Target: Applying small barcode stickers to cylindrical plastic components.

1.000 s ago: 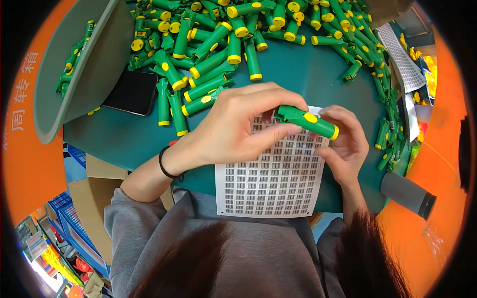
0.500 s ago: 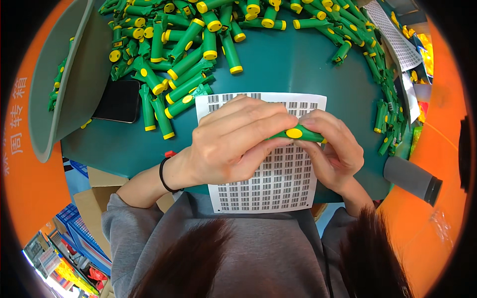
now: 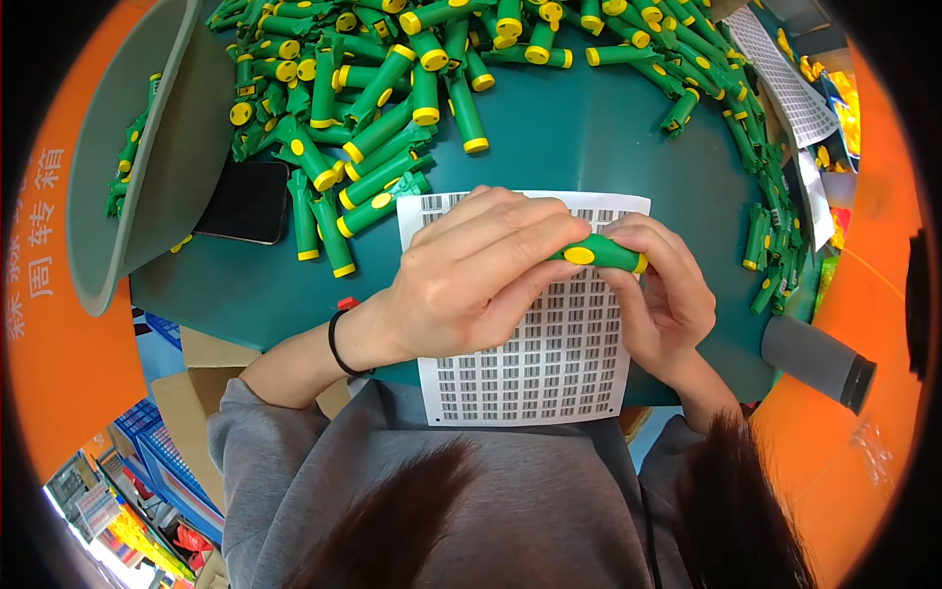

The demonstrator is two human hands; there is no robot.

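1. Left hand (image 3: 481, 270): thumb and fingers clamped on the left end of a green tube (image 3: 613, 253), hiding that end from me.
2. Right hand (image 3: 672, 294): fingers and thumb pinched about the tube's yellow-tipped right end.
3. Tube lies sideways between the hands, yellow oval showing, over the upper part of a label sheet (image 3: 525, 393); I cannot tell whether it touches the paper.
4. More green tubes (image 3: 378, 133) heaped across the table (image 3: 549, 147).
5. Phone (image 3: 247, 201) beside the grey tub (image 3: 93, 280), left; grey cup (image 3: 810, 355) on its side, right.
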